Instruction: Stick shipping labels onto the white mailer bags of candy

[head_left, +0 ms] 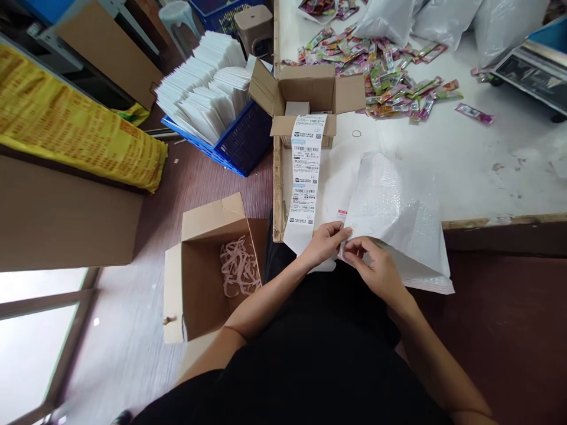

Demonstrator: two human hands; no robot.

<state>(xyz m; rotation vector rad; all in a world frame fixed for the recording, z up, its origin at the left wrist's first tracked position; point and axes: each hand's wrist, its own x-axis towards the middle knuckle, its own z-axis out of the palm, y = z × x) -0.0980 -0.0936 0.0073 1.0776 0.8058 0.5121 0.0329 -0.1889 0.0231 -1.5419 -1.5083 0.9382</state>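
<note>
A white bubble mailer (381,195) lies at the table's front edge, its flap end hanging over toward me. My left hand (326,241) pinches the mailer's near left corner between thumb and fingers. Close beside it, my right hand (374,265) is also closed, fingertips at the same corner; whether a thin strip is between them is too small to tell. A long strip of printed shipping labels (305,177) runs from a small open carton (328,74) down past my left hand. A bit of pink-and-white print shows by the mailer's left edge.
Small candy packets (390,82) are piled at the back of the table (478,171), near white plastic bags (390,20) and a scale (535,71). On the floor at left stand a blue basket (248,141) of white mailers and an open cardboard box (204,277) holding peeled strips (239,265).
</note>
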